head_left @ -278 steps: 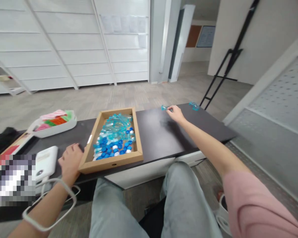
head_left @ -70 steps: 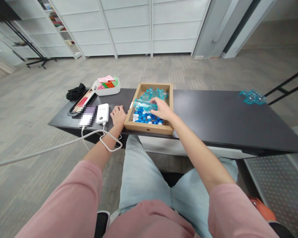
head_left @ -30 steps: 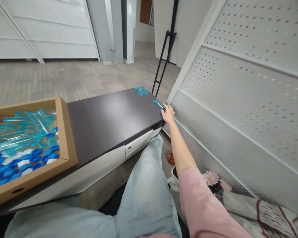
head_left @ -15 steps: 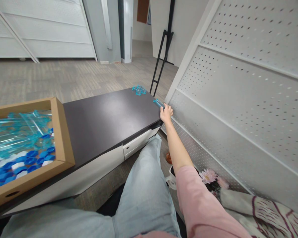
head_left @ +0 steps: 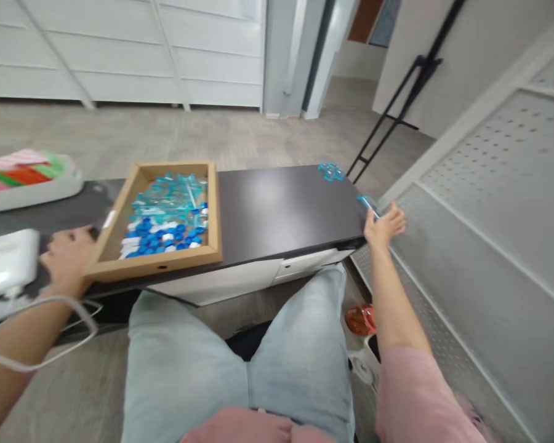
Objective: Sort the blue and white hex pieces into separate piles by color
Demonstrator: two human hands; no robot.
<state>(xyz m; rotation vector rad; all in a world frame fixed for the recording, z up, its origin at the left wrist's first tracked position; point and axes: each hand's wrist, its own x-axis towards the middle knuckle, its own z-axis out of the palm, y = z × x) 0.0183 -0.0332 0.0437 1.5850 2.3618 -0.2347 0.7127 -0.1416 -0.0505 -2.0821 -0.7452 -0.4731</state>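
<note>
At the table's far right corner is my right hand [head_left: 384,226], its thumb and fingers apart. A clear tube with a teal end [head_left: 368,204] lies by the thumb, along the table edge; the hand hides its near end. Several teal-rimmed clear pieces [head_left: 331,171] sit further back on the dark tabletop [head_left: 268,215]. On the left, my left hand [head_left: 71,253] rests flat and slightly blurred on the table, between a white device [head_left: 10,261] and a cardboard box [head_left: 216,215]. In the box are teal clear tubes [head_left: 166,200] and blue and white caps [head_left: 159,237].
A white basket [head_left: 32,192] of coloured items stands at the back left. White cable [head_left: 80,314] loops over my left forearm. A perforated white panel [head_left: 484,203] rises close on the right. Behind the corner stands a black stand [head_left: 392,117]. An orange object [head_left: 360,320] is on the floor.
The view has swung left, bringing my left hand, the basket and the white device into sight. My right hand stays at the corner, its fingers spread wider beside the tube.
</note>
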